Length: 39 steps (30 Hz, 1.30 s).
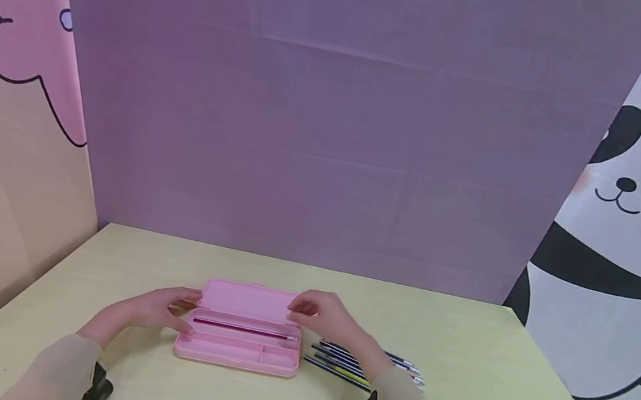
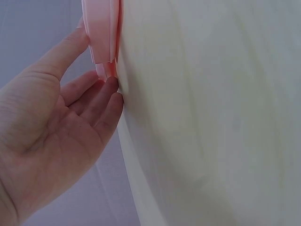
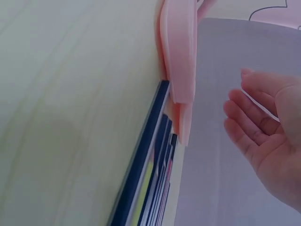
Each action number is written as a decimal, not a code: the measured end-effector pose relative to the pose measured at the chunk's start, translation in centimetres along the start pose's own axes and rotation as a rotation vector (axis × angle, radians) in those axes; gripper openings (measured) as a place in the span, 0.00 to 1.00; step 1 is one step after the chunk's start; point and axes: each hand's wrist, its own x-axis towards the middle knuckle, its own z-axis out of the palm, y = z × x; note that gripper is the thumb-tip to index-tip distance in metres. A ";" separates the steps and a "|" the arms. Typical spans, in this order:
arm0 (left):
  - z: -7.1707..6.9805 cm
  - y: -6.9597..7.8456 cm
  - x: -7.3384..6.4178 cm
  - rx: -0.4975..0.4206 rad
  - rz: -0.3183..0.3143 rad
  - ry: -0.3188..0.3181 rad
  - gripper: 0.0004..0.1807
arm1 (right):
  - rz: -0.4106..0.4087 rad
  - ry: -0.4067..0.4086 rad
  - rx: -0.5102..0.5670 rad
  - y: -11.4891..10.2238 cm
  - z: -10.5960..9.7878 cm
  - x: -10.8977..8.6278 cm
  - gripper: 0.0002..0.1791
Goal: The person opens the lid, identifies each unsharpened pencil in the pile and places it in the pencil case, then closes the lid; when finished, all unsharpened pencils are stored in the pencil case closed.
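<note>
A pink pencil case (image 1: 229, 353) lies unfolded on the table, its lid (image 1: 248, 300) laid back. One dark red pencil (image 1: 246, 330) lies along its long rear compartment. At the case's left end, my left hand (image 1: 162, 309) rests its thumb on the rim, the other fingers loosely bent by the lid hinge. In the left wrist view the left hand's fingertips (image 2: 115, 87) are low by the tabletop. My right hand (image 1: 328, 317) hovers over the lid's right end, fingers loosely curled with nothing between them. The right wrist view shows this hand (image 3: 263, 125) apart from the case.
Several dark pencils (image 1: 340, 357), one with a yellow-green barrel, lie in a loose bunch right of the case, partly behind the right forearm. A purple panel (image 1: 334, 124) stands along the table's back edge. Cartoon-printed walls flank the table (image 1: 195, 399).
</note>
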 end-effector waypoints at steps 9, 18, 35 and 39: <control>-0.1 0.1 0.1 0.002 -0.004 0.005 0.43 | 0.027 0.038 -0.040 0.5 -1.5 -1.6 0.14; 0.0 0.1 -0.1 0.003 -0.018 0.010 0.43 | 0.032 0.076 -0.068 1.7 -3.0 -3.1 0.13; 0.3 0.1 -0.1 0.003 -0.036 0.021 0.43 | 0.090 0.107 -0.081 4.0 -4.7 -5.9 0.09; 0.2 0.1 0.0 0.004 -0.043 0.020 0.43 | 0.092 0.111 -0.089 4.5 -5.1 -6.6 0.09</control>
